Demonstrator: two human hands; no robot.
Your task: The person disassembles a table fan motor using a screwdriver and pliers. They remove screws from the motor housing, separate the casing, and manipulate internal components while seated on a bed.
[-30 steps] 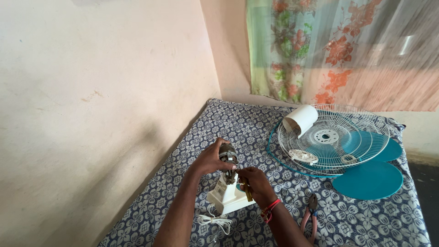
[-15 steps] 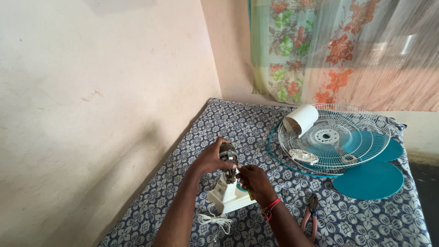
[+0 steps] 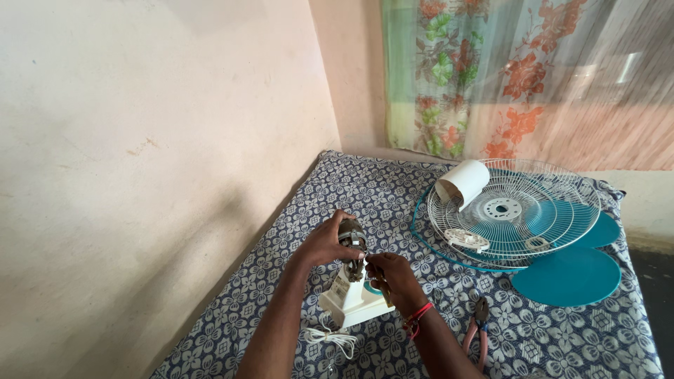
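Observation:
A bare grey fan motor [image 3: 352, 238] stands on its white stand and base [image 3: 351, 300] on the patterned cloth. My left hand [image 3: 324, 241] grips the motor from the left side. My right hand [image 3: 394, 278] is closed just below and to the right of the motor, fingertips pinching a small part at its underside; what it pinches is too small to tell. A coiled white cord [image 3: 333, 339] lies by the base, in front of my forearms.
To the right lie a white wire fan guard [image 3: 516, 210] over teal blades [image 3: 567, 274], with a white cylindrical cover [image 3: 463, 181] on its rim. Pink-handled pliers [image 3: 478, 330] rest near my right wrist. A wall runs along the left; a floral curtain hangs behind.

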